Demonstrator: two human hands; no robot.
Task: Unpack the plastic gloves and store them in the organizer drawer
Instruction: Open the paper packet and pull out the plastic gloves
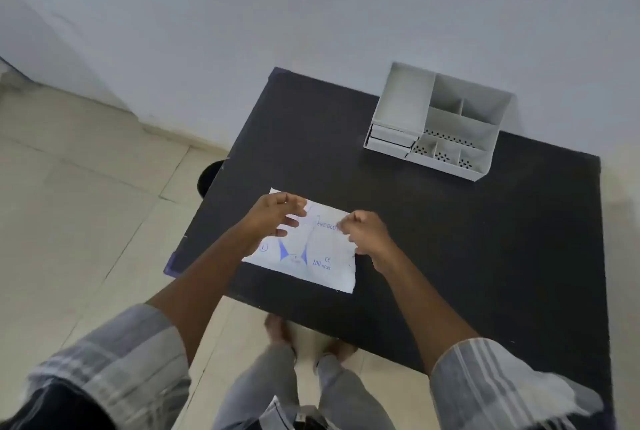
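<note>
Bench [450, 239]: dark, matte top, set against a pale wall [311, 14]; tiled floor [86, 187] to its left.

Glove pack [311, 249]: flat white plastic packet with blue print, "100 pieces" legible near its lower edge. It lies on the bench close to the near edge, left of the bench's middle. Contents not visible through the wrapper.

Organizer [446, 124]: pale grey plastic, at the far side of the bench by the wall, well apart from the pack. Open compartments on its right part, several with perforated floors; a flat lid-like top on its left part, with two shallow drawers [389, 140] stacked beneath, both pushed in.

Left hand [273, 218]: over the pack's upper left corner, fingers curled and partly spread. Whether it pinches the wrapper or only hovers cannot be told.

Right hand [367, 234]: at the pack's right edge, fingers bunched together near the top of that edge. Contact with the wrapper is likely but blurred; grip cannot be told.

Sleeves [121, 360]: grey striped, rolled to the elbows.

Feet [277, 329]: bare, on the floor just beside the bench's near edge.

Dark round object [209, 176]: on the floor, partly hidden by the bench's left edge; kind unclear.
</note>
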